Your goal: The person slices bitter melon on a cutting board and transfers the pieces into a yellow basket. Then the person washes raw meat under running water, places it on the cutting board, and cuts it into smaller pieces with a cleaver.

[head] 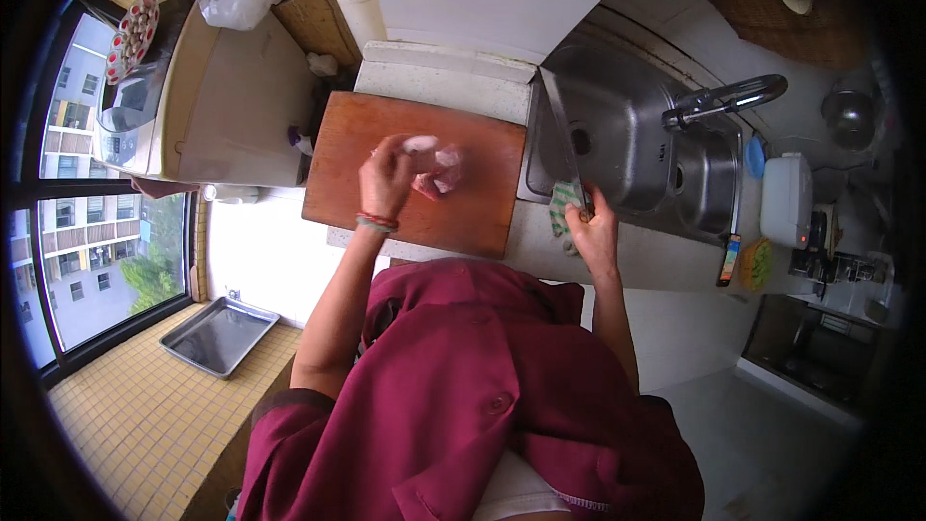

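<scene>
A wooden cutting board point(347, 192) lies before me with raw meat point(443, 172) on it. My left hand point(387, 177) is over the board at the meat's left side, fingers bent around a pale, blurred piece; whether it grips the piece is unclear. To the right of the board, my right hand point(595, 228) is closed on the handle of a knife. The long blade of the knife point(561, 116) points away from me over the left edge of the sink. A green-and-white striped cloth point(563, 208) lies on the counter beside my right hand.
A double steel sink point(622, 152) with a faucet point(723, 103) is at the right. Farther right are a blue dish point(754, 157), a phone point(729, 260) and a basket of greens point(756, 264). A large appliance point(239, 101) stands left of the board; a metal tray point(219, 336) lies on the tiled ledge.
</scene>
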Demonstrator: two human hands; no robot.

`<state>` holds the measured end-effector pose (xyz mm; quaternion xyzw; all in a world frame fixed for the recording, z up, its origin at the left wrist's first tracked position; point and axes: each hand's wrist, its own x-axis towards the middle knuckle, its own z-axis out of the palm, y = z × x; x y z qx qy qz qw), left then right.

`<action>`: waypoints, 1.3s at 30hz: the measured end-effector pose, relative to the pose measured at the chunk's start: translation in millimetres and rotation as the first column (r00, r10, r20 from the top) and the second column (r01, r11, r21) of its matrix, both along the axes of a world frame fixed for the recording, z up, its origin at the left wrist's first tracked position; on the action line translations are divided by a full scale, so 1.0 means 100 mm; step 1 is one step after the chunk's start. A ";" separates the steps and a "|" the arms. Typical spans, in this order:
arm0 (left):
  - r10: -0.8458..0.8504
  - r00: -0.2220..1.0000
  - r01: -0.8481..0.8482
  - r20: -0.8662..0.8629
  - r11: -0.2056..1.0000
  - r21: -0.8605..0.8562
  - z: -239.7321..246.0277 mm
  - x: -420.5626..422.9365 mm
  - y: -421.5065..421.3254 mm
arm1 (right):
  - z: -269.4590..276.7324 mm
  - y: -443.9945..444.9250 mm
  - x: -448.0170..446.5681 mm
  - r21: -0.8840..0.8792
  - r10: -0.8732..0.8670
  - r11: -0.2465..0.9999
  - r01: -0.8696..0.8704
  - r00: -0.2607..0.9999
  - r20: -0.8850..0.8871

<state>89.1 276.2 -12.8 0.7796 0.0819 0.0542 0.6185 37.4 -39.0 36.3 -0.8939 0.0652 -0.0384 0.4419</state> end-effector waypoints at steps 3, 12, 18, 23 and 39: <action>-0.040 0.999 0.022 -0.027 0.877 -0.481 0.19 -0.16 0.22 | -0.01 -0.08 0.03 0.117 -0.002 0.993 0.013 0.995 -0.096; 0.222 0.975 -0.164 0.015 0.670 0.725 -0.07 -0.40 0.74 | -0.09 -0.22 0.19 0.171 0.158 0.973 -0.154 0.987 -0.008; 0.096 0.989 -0.143 0.115 0.824 0.548 -0.11 -0.53 0.27 | -0.18 -0.25 0.16 0.215 0.289 0.942 -0.259 0.949 -0.127; -0.290 0.919 0.072 0.266 0.788 0.612 0.05 -0.55 -0.73 | -0.15 -0.37 0.06 0.037 0.239 0.971 -0.238 0.971 -0.022; -0.500 0.854 0.470 -0.142 0.627 0.622 -0.25 -1.09 -2.41 | -0.57 -2.01 -0.81 -0.080 0.336 0.940 -0.332 0.942 0.031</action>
